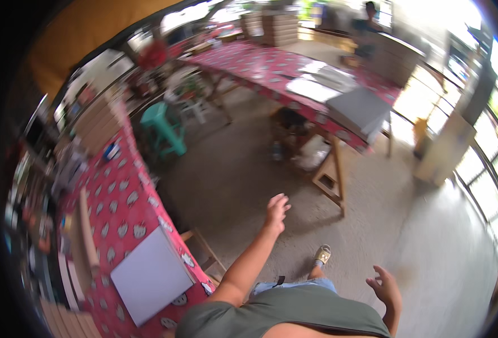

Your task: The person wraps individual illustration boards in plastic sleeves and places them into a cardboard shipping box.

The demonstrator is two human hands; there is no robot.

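Observation:
My left hand (pixel 277 213) reaches out over the concrete floor with loosely bent fingers and nothing in them. Lower down at the right, my right hand (pixel 385 286) hangs beside my body, its fingers apart and holding nothing. Neither hand touches anything. To the left of my left arm, a flat light-grey board (pixel 152 276) lies on a table with a pink patterned cover (pixel 107 225). Ahead, a grey stack of sheets (pixel 359 111) rests at the near end of a second pink-covered table (pixel 249 63).
A green plastic stool (pixel 163 128) stands between the tables. Wooden trestle legs (pixel 334 174) support the far table. Stacked brown cardboard (pixel 392 59) sits on it, near another person (pixel 368 21). A rolled brown sheet (pixel 87 231) lies on the left table. A post (pixel 449 141) stands at right.

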